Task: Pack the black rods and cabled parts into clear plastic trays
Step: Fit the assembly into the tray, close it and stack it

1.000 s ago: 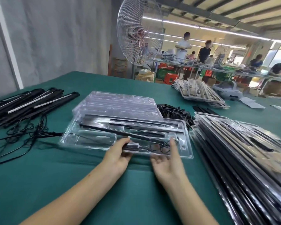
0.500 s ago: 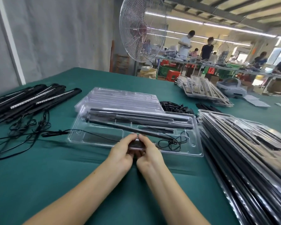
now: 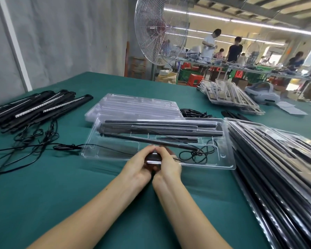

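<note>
At near edge of clear tray (image 3: 113,150), left hand (image 3: 137,165) and right hand (image 3: 168,166) touching, both gripping small black part (image 3: 152,157), black rods (image 3: 151,123) in tray at 12 o'clock, coiled cable (image 3: 198,150) at 3 o'clock

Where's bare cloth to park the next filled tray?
Near-left cloth, between the loose cables and the left hand, is bare; so is the far strip behind the empty tray stack. Right is crowded with packed trays, far left with black rods. It and the right hand grip a small black part.
</note>
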The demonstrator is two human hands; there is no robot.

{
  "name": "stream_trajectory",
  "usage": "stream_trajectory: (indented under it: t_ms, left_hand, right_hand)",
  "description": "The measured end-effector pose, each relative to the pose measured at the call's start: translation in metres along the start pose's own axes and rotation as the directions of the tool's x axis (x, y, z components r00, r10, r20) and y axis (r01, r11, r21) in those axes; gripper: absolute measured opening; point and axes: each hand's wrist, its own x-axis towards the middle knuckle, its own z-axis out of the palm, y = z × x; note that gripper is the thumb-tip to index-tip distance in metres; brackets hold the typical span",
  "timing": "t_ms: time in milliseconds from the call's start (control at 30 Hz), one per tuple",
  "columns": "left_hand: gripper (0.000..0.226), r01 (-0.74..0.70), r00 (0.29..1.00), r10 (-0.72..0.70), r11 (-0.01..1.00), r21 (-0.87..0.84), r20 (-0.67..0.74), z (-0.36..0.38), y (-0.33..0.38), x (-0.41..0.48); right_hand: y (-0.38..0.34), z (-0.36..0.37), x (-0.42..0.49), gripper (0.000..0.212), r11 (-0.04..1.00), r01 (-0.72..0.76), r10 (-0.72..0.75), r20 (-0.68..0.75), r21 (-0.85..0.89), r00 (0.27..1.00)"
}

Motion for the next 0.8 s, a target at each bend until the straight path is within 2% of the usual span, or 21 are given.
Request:
stream_trajectory:
  t_ms: [133,367,700,800]
  left_hand:
    - [0.010,0.016,1.000,-0.016,1.000,0.019,-0.023,0.0001,0.0019,-0.0015]
    - [0.024,-0.030,0.999,0.031,0.999,-0.038,0.026,0.0006,0.0000,-0.0060]
    - [0.021,0.013,1.000,-0.013,1.000,0.015,0.016,0.0003,-0.0003,-0.0075]
    - [0.020,-0.002,1.000,0.001,1.000,0.015,0.014,-0.0005,-0.0016,-0.0062]
  right_hand:
    - [0.0009,0.0010,-0.0012,0.020,1.000,0.019,-0.019,-0.009,-0.019,1.000]
    - [-0.0079,-0.0007,0.0009,0.018,0.996,-0.069,0.077,0.159,-0.052,0.984]
    - [-0.0054,-0.0040,-0.0019,0.020,0.996,0.047,-0.042,0.057,-0.080,0.997]
    - [-0.0066,-0.0046,-0.0016,0.019,0.992,0.035,-0.028,0.057,-0.119,0.998]
